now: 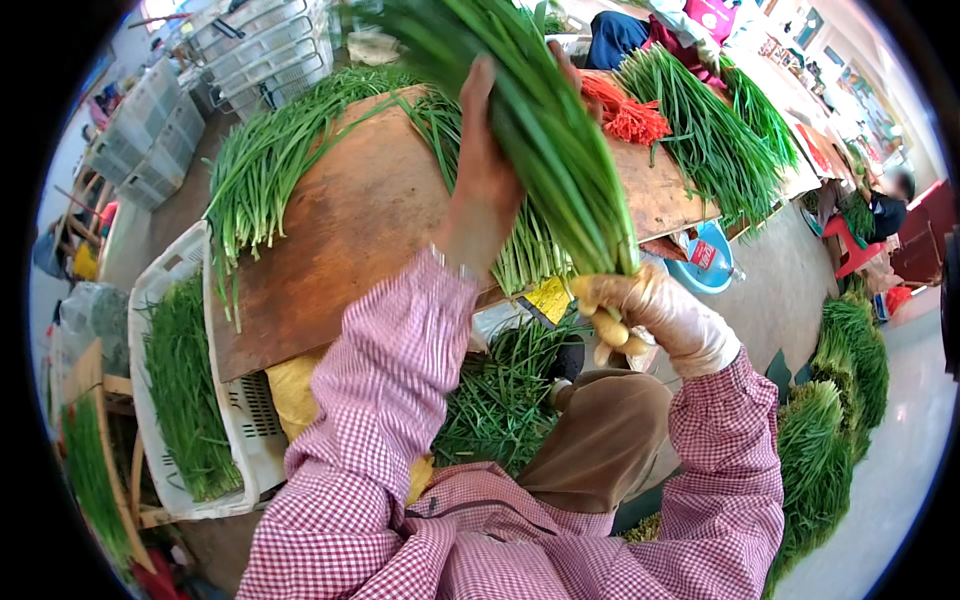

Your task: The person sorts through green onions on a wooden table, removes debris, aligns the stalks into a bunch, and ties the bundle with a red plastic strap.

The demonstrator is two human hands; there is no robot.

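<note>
A thick bunch of long green leaves, seemingly garlic chives (551,150), is raised above the wooden table (360,187), slightly blurred. My bare left hand (487,157) grips it around the middle, the thumb showing on the near side. My right hand (637,315), in a thin pale glove, is closed on its pale stem end. Beneath the bunch, more chives (529,251) lie on the table with stems toward me. Another loose pile (277,165) lies at the table's left end. Red ties (626,112) lie beyond my hands, beside a pile of chives (697,135).
A white crate (139,315) of greens stands left, with stacked crates (262,52) behind. Loose leaves (495,405) lie beside my leg. A blue basin (705,262) stands under the table's right side; chive bundles (817,435) lie on the floor at right. A person (675,22) works across the table.
</note>
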